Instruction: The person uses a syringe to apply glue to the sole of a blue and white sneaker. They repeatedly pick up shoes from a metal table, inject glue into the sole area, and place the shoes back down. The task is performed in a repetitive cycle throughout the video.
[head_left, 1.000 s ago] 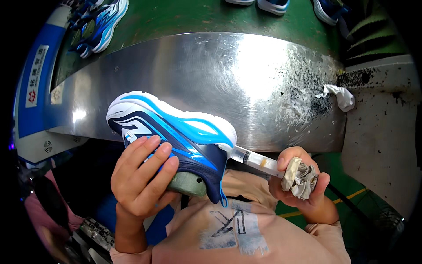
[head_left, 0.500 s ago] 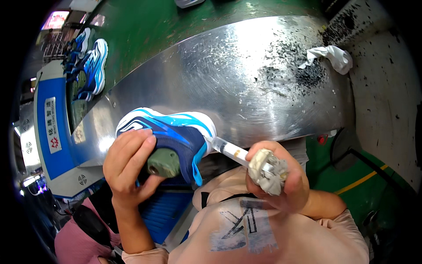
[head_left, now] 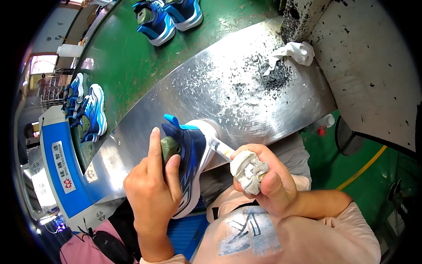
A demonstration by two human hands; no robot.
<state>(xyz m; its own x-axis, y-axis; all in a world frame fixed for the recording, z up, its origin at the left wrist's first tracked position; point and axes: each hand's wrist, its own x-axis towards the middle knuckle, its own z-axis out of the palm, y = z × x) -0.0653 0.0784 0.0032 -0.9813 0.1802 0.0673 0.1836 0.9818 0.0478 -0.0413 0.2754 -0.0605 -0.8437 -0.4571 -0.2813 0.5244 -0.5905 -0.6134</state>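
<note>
My left hand (head_left: 151,189) grips a blue running shoe (head_left: 193,145) with a white sole, its heel pointing away from me and its toe toward me. A green shoe last (head_left: 169,148) fills the shoe's opening, between my thumb and index finger. In my right hand (head_left: 281,191) is a clear syringe (head_left: 223,149), its tip at the white sole's edge near the heel. Whether it touches, I cannot tell. Around the syringe's rear end sits a crumpled, whitish wad (head_left: 249,171), held in the same hand.
A scuffed metal worktop (head_left: 176,94) with dark specks borders a green conveyor surface (head_left: 118,66). More blue shoes stand at the far side (head_left: 182,15) and left (head_left: 94,112). A white cloth (head_left: 301,53) lies by a speckled panel (head_left: 365,66). Someone in pink (head_left: 99,244) is at lower left.
The shoe has been turned, its heel swinging away from me and its toe toward me. The syringe stays beside the sole. My view has shifted, showing more shoes at the far side.
</note>
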